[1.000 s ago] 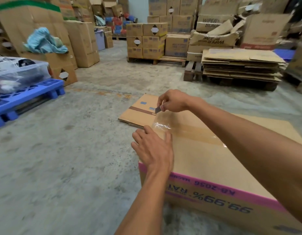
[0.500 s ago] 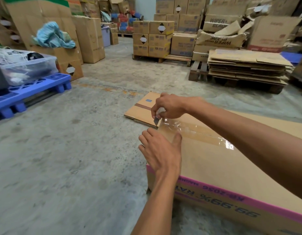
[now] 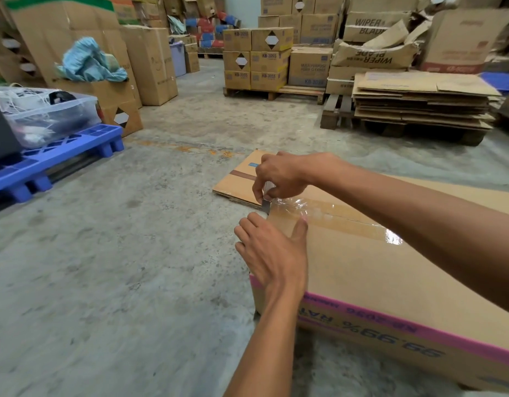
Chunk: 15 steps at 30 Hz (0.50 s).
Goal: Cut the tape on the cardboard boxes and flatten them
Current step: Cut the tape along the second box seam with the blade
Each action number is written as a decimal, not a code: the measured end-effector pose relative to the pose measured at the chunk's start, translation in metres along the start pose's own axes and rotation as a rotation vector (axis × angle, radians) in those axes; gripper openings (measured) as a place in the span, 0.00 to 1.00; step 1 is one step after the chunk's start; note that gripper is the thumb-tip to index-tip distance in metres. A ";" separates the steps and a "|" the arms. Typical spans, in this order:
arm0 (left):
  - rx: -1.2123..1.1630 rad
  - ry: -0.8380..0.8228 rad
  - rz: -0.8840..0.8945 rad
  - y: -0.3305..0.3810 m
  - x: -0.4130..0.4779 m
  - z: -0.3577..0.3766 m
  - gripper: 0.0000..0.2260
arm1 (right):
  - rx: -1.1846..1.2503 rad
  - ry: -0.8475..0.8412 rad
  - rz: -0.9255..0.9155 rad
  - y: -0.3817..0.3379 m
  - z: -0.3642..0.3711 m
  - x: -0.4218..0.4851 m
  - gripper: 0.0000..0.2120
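Grey concrete floor [image 3: 133, 267] of a warehouse. Large cardboard box [image 3: 376, 270] with pink band lying on it at lower right. Far right, stack of flattened cartons [image 3: 422, 101] on a wooden pallet; far left, blue pallet [image 3: 61, 156]. Flat cardboard sheet [image 3: 236, 181] on the floor just beyond the box. Clear tape [image 3: 333, 216] along the box's top seam, crinkled at its left end. Left hand [image 3: 272, 250] gripping the box's left edge, fingers bent over the side, thumb flat on top near the tape. Right hand [image 3: 282, 176] over the tape end, fingers pinching a small cutter [image 3: 266, 203], blade down at the box edge.
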<state>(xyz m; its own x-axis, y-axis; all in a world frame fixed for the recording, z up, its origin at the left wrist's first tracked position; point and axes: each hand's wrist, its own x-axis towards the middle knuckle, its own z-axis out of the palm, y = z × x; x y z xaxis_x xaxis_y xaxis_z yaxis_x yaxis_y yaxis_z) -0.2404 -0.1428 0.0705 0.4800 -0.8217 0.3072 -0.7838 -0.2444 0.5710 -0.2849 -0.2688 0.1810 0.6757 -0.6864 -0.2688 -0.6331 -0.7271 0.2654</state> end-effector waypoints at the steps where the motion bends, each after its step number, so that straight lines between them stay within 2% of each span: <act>1: 0.000 -0.002 -0.001 0.000 -0.001 0.000 0.34 | -0.013 0.003 -0.005 -0.001 -0.001 -0.001 0.09; 15: -0.027 -0.039 0.032 -0.005 -0.002 -0.003 0.33 | -0.108 0.161 -0.141 -0.004 0.009 -0.002 0.10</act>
<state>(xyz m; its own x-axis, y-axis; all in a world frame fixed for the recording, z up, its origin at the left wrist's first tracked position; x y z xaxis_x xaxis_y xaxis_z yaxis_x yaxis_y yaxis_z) -0.2363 -0.1384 0.0694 0.4384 -0.8486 0.2960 -0.7874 -0.2039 0.5818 -0.2874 -0.2646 0.1723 0.8116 -0.5614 -0.1617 -0.4899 -0.8047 0.3353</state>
